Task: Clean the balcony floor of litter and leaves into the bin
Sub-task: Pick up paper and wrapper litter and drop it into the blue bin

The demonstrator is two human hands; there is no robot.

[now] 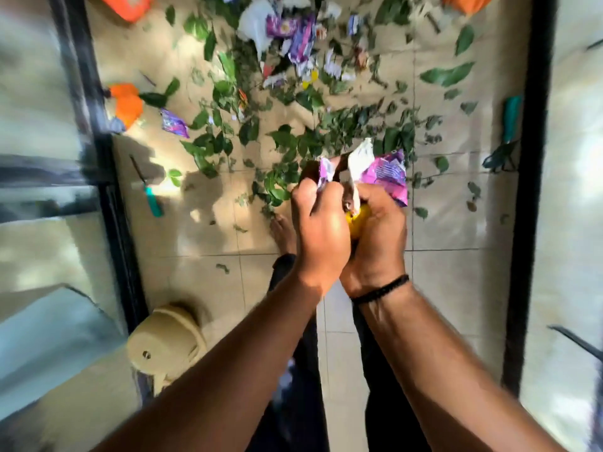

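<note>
Both hands (pixel 349 223) met at centre above the floor (pixel 456 223), wrappers (pixel 375 171) bunched between them | leaves (pixel 293 141) lay beyond the hands | litter pile (pixel 293 37) farther back | overturned pot (pixel 163 347) near left, beside the railing (pixel 107 190)

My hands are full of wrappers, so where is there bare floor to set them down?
Bare tiles lie between the beige pot and your foot, and right of your hands toward the black frame. Ahead, leaves and wrappers crowd the floor.
</note>
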